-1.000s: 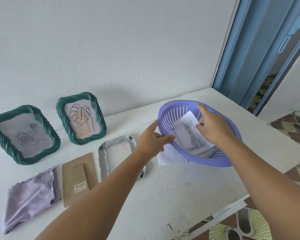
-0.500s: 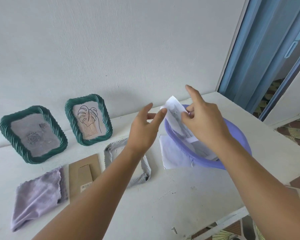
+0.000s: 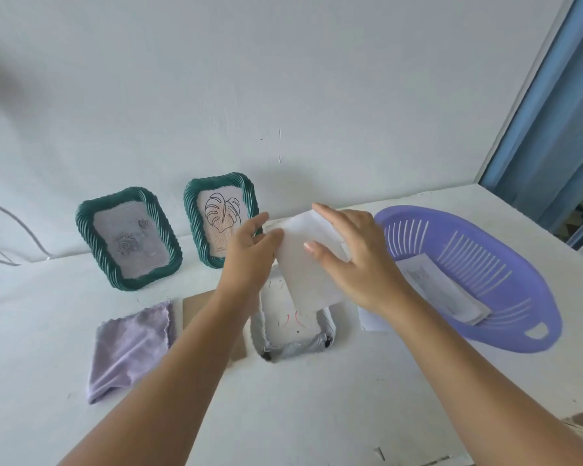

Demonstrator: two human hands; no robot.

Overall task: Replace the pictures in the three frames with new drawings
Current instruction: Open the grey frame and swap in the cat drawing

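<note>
On the white matte tabletop (image 3: 317, 398), toward its left edge, lies a crumpled soft lilac cloth (image 3: 132, 344); beside it is a flat brown cardboard backing (image 3: 196, 311), then a silver twisted-rim frame (image 3: 293, 331) lying flat. Above this frame, both hands hold a blank-side white paper sheet (image 3: 303, 264): the left hand (image 3: 249, 257) pinches its left edge, the right hand (image 3: 357, 260) grips the right. Right of them sits a slotted round lilac plastic basket (image 3: 505, 264) holding paper drawings (image 3: 441, 290). At the far edge, two green ribbed frames, a rose one (image 3: 128, 237) and a leaf one (image 3: 216, 223), lean on the white wall (image 3: 283, 79).
</note>
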